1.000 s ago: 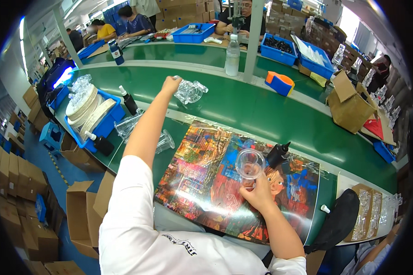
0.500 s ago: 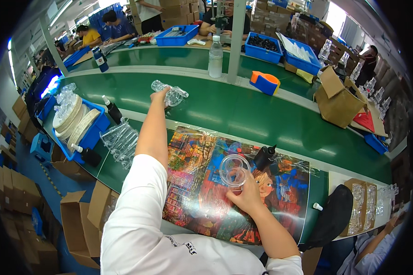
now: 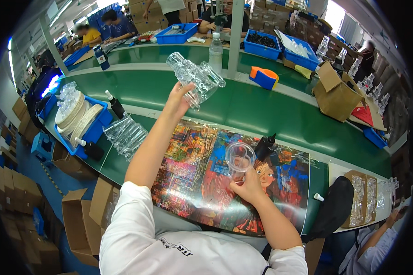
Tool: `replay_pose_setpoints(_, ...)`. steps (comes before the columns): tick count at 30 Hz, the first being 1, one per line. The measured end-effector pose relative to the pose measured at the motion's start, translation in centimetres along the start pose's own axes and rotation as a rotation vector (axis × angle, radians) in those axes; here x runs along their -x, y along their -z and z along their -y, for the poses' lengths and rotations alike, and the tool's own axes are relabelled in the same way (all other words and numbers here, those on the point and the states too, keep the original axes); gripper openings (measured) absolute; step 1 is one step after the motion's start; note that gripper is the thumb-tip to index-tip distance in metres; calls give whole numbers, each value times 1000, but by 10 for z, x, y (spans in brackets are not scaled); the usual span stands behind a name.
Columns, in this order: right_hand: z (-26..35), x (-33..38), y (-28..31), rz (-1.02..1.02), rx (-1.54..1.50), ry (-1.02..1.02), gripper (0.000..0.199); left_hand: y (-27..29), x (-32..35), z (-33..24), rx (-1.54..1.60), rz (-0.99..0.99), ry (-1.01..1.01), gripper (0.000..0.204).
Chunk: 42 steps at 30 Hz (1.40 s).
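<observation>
Raised over the green bench, my left hand (image 3: 181,95) is closed round a clear, tower-shaped piece (image 3: 196,77) with a tube-like end and a wider end, held tilted. Lower and to the right, my right hand (image 3: 249,185) grips a clear round cup-like piece (image 3: 240,156), its wide open rim turned up; its lower part is hard to see through the glare. This piece is above a glossy colourful printed sheet (image 3: 188,169) lying on the bench. Just beside its rim leans a black bottle with a pointed tip (image 3: 265,146). The two clear pieces are apart.
Several clear pieces (image 3: 126,137) lie left of the sheet, near black spray bottles (image 3: 115,106) and a blue bin (image 3: 96,130) with round white discs. At right are a white cap (image 3: 318,197), a black cushion-like shape (image 3: 337,201) and a cardboard tray (image 3: 353,174). Co-workers sit beyond.
My left hand has lifted the clear tower-shaped piece off the far green surface and brought it nearer and rightward. My right hand and the cup-like piece have hardly moved.
</observation>
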State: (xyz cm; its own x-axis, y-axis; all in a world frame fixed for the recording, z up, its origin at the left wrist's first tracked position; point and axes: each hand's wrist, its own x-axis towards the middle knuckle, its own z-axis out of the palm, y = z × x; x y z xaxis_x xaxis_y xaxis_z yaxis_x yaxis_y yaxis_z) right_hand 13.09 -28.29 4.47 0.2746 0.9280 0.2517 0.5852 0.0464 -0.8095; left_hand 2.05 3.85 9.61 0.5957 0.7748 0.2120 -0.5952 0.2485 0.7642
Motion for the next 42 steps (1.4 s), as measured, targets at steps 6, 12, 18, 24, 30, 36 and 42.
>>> replay_pose_setpoints(6,-8,5,1,114,-407,-101,59,-23,69,8,43,145,27,57)
replay_pose_setpoints(12,-5,7,2,152,-680,-115,63,-24,88,19,19,220,106,71)
replay_pose_setpoints(18,12,12,5,287,-658,56,84,-38,105,48,62,246,160,79)
replay_pose_setpoints(24,5,19,-9,114,-560,156,91,-47,112,60,-114,356,170,86)
replay_pose_setpoints(30,10,19,-2,106,-572,169,90,-43,111,58,-227,483,273,85)
replay_pose_setpoints(36,24,17,6,150,-323,240,80,-34,104,61,217,162,372,69)
replay_pose_setpoints(42,21,9,1,263,-93,464,63,-30,94,49,124,11,280,59)
